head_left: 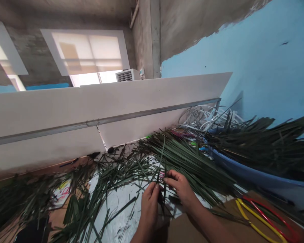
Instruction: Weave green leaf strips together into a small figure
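Note:
Between my two hands, at the lower middle, thin dark green leaf strips stand nearly upright. My left hand is closed in a pinch on one strip, thumb against the forefinger. My right hand pinches another strip just to the right, its fingertips close to the left ones. A small pink patch shows behind the fingers; I cannot make out what it is. A thick bundle of long green leaves lies right behind and beside my right hand.
Loose leaf scraps cover much of the pale work surface. At the right stands a blue tub heaped with dark leaves. Yellow and red looped handles lie on cardboard. White coiled strips sit by a white panel.

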A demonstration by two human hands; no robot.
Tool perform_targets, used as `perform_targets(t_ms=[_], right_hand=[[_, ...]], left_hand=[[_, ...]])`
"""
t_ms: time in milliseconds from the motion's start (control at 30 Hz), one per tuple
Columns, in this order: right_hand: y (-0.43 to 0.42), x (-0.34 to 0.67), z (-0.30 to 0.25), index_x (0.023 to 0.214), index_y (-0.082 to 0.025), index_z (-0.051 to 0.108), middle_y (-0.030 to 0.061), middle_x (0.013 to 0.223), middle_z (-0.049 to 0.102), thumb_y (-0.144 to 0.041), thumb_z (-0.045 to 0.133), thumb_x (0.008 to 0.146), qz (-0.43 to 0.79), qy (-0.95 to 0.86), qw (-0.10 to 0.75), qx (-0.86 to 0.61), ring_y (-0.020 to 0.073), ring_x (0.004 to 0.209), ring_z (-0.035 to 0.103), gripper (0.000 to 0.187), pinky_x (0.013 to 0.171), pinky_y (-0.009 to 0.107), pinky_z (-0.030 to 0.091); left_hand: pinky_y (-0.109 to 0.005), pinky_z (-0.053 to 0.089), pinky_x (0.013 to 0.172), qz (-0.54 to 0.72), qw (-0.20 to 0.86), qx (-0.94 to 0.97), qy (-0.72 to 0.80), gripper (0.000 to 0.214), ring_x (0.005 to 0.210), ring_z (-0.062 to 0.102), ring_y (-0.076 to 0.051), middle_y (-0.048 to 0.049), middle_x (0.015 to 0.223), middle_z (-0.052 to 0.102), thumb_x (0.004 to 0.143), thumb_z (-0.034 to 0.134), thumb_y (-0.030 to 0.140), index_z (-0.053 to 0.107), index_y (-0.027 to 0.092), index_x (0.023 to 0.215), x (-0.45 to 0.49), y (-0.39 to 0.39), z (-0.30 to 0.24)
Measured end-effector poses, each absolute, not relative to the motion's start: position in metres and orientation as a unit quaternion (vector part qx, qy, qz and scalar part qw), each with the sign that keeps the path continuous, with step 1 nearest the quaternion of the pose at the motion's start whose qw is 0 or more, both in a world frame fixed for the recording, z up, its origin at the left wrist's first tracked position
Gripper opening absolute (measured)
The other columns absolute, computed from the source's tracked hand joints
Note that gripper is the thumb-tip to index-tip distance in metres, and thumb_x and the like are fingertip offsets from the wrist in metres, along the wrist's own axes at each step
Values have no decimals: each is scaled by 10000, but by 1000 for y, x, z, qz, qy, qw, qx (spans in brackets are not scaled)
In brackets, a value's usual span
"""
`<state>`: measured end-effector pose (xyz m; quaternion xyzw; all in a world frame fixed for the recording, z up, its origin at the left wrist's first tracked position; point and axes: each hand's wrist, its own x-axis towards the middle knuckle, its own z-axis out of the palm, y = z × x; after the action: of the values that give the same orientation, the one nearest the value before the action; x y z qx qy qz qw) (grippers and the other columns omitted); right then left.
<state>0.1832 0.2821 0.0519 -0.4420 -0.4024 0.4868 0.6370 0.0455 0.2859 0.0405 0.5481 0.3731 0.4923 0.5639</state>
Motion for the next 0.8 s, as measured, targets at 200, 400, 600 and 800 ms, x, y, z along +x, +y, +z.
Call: perform_targets(t_ms=[200,400,600,800], right_hand=[[279,182,55,732,-178,681,2,674,689,-291,740,670,530,-362,647,-411,114,545,485,142,544,236,372],[280,185,51,722,-176,651,15,690,709,-331,786,687,552,-303,682,-373,94,509,500,208,503,206,386],[286,208,58,753,-196,649,-44,583,633,-328,861,603,518,-229,745,-352,88,493,506,291,423,164,389],[289,247,62,767,-211,649,-62,641,666,-274,880,547,447,-160,812,-339,63,541,558,325,446,110,445]], left_hand=[[-237,353,544,491,612,485,385,480,560,443,-132,16,582,536,695,704,647,639,172,695,44,296,31],[-206,284,466,527,604,416,429,487,469,378,-92,68,509,461,609,747,634,610,176,705,36,310,28],[-193,225,419,575,584,356,449,424,411,263,-66,130,465,314,631,723,577,597,187,741,17,327,32],[-200,253,416,605,563,323,461,348,389,258,-65,138,461,298,692,672,518,593,190,780,2,338,30]])
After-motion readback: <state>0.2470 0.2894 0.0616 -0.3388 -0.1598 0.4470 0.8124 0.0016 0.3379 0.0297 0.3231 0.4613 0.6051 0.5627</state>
